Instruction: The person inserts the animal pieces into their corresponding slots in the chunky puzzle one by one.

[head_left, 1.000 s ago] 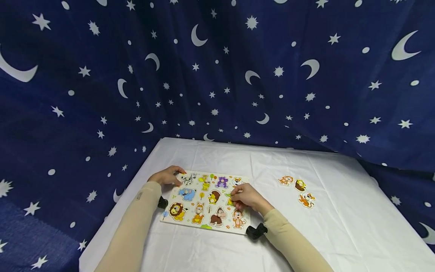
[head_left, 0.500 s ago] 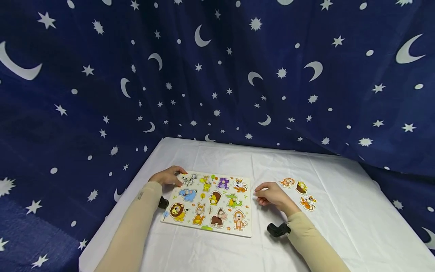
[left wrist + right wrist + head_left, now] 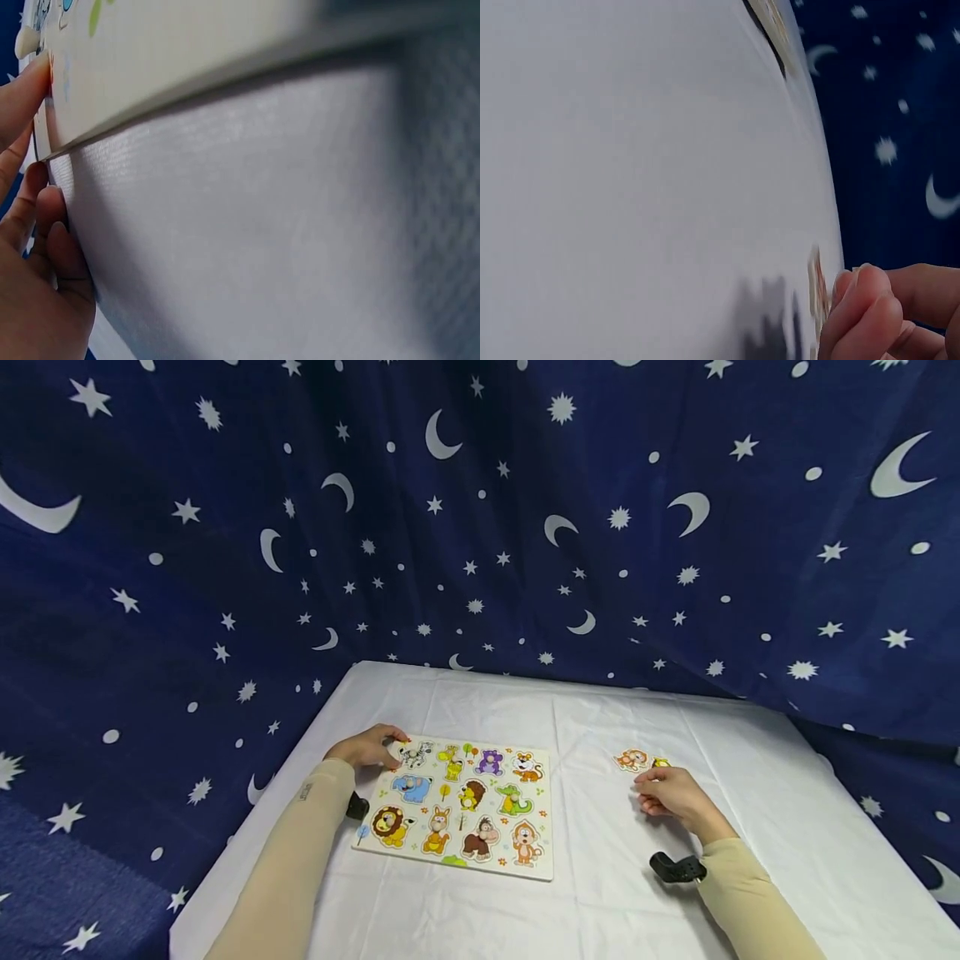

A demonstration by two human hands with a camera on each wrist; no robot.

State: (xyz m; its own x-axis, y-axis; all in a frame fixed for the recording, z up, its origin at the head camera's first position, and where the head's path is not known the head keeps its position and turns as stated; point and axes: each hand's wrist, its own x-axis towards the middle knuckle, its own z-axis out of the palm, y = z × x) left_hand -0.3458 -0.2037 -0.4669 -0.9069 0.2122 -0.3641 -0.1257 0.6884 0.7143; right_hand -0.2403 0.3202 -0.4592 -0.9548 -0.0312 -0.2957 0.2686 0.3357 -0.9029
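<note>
A white animal puzzle board (image 3: 451,864) lies flat on the table. My left hand (image 3: 367,749) grips its upper left corner by the zebra (image 3: 416,756). In the left wrist view, the thumb (image 3: 28,94) presses on the board's top while other fingers bend at its edge. My right hand (image 3: 678,797) is over the loose pieces to the right, fingers loosely bent, with no piece visible in them. It hides most of the hedgehog piece (image 3: 660,762) and the tiger piece. Left of it lies the monkey piece (image 3: 632,760). The crocodile (image 3: 515,800) sits in the board's right column.
A white cloth covers the table (image 3: 600,910). Behind and to the left hangs a dark blue curtain (image 3: 480,527) with moons and stars. Black wrist mounts (image 3: 677,867) stick out below both hands, the left one close to the board's left edge.
My right hand has left the crocodile on the board and moved right to the loose pieces, uncovering the tiger and crocodile pictures. My left hand has stayed at the board's corner.
</note>
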